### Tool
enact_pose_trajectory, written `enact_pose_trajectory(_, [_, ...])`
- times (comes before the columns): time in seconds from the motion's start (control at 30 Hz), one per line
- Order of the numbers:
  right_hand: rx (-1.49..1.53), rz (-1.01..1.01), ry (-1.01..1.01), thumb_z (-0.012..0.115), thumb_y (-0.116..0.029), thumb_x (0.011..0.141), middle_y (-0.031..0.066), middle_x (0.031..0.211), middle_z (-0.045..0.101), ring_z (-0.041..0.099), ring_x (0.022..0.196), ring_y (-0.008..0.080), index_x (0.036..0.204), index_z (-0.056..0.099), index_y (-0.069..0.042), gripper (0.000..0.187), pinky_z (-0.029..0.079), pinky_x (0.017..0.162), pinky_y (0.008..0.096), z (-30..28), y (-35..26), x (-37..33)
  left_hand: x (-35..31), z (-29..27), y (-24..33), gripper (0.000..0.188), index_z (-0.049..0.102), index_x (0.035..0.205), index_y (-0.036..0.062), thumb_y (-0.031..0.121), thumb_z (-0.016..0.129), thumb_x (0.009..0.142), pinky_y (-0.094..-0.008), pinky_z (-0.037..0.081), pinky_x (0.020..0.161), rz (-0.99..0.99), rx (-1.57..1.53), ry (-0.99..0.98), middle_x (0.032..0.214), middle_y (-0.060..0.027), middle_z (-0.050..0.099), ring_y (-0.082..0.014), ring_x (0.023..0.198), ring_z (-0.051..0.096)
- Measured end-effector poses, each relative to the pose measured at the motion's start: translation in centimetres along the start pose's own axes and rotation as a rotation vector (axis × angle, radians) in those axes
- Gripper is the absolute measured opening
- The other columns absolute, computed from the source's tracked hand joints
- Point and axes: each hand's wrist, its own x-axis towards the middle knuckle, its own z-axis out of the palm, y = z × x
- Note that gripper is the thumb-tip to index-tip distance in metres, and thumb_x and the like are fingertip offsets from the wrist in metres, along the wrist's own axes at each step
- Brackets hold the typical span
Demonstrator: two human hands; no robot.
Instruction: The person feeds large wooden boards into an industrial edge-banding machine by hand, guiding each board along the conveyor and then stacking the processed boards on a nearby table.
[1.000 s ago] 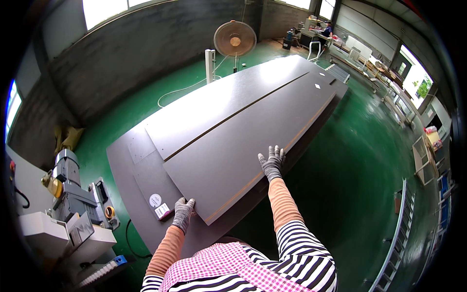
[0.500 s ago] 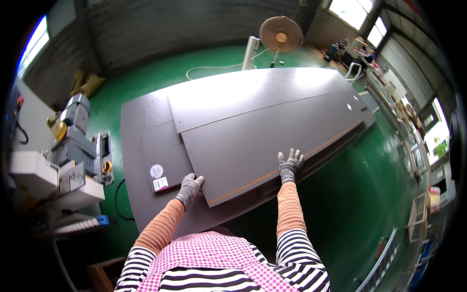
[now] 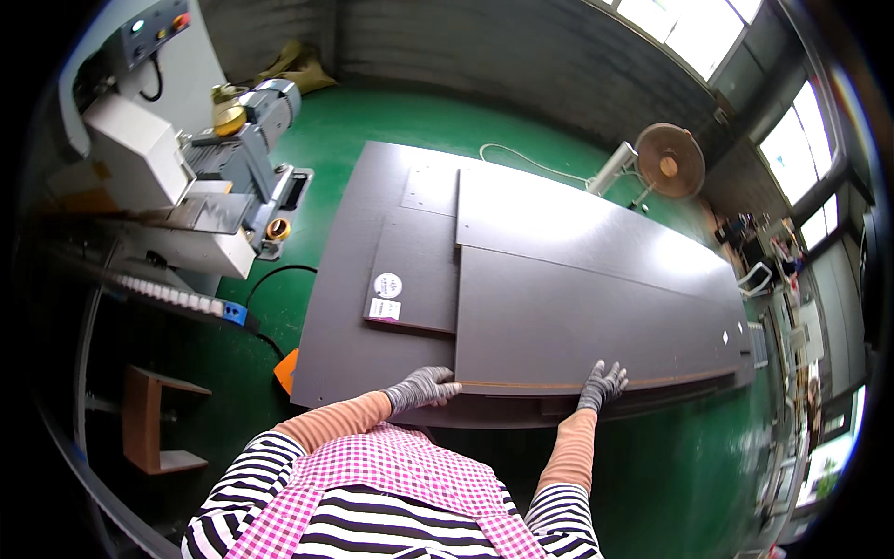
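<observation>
A long dark grey board with a brown line along its near edge lies on top of other grey boards. My left hand, in a grey striped glove, has its fingers pressed together at that board's near left corner. Further right, my gloved right hand rests on the near edge with its fingers spread. Behind the long board is another grey board. To the left lies a smaller grey board bearing a round sticker and a white label. A large base board extends beneath them.
A machine with a grey motor and a white housing stands at the left. Near it are a roller rail and a brown open-sided box. A fan and a white post stand beyond the boards on the green floor.
My view has turned left, so the boards appear further right and straighter, and more of the machine shows. Both hands remain at the long board's near edge.
</observation>
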Motion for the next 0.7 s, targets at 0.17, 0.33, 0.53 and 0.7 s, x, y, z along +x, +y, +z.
enact_pose_trajectory(0.17, [-0.041,0.003,-0.044,0.054,-0.051,0.085,0.0149,0.146,0.031,0.024,0.136,0.0355,0.135,0.045,-0.012,0.064,0.019,0.111,0.0477,-1.9,-2.3,-1.5,-2.4,-1.0,-1.6,0.047,0.052,0.123,-0.0006,0.033,0.058,0.091,-0.0271,0.051,0.073,0.005,0.073,-0.042,0.102,-0.0087,0.062,-0.0130,0.081,0.060])
enact_pose_trajectory(0.33, [0.147,-0.095,0.415,0.057,-0.045,0.086,0.0216,0.138,0.040,0.031,0.130,0.0410,0.125,0.054,-0.009,0.053,0.025,0.106,0.0532,-1.1,-2.4,-9.3,-4.2,-3.5,-3.9,0.040,0.055,0.119,0.0005,0.028,0.060,0.090,-0.0261,0.051,0.070,0.041,-0.047,0.049,0.097,-0.0076,0.063,-0.0114,0.079,0.060])
enact_pose_trajectory(0.53, [0.373,-0.042,0.117,0.058,-0.038,0.084,0.0224,0.149,0.018,0.018,0.136,0.0419,0.133,0.045,-0.009,0.058,0.015,0.111,0.0525,-1.8,-11.2,-19.7,-9.6,-7.8,-7.7,0.029,0.048,0.120,-0.0013,0.012,0.051,0.094,-0.0244,0.053,0.066,0.061,-0.427,0.276,0.094,-0.0124,0.061,-0.0159,0.077,0.063])
enact_pose_trajectory(0.7, [0.507,0.080,0.176,0.055,-0.029,0.086,0.0237,0.150,0.013,0.013,0.138,0.0405,0.133,0.045,-0.009,0.052,0.014,0.113,0.0475,-1.5,-12.4,-20.8,-10.9,-9.1,-8.6,0.029,0.048,0.119,-0.0002,0.013,0.052,0.094,-0.0267,0.056,0.067,0.072,-0.478,0.235,0.094,-0.0140,0.060,-0.0187,0.076,0.064])
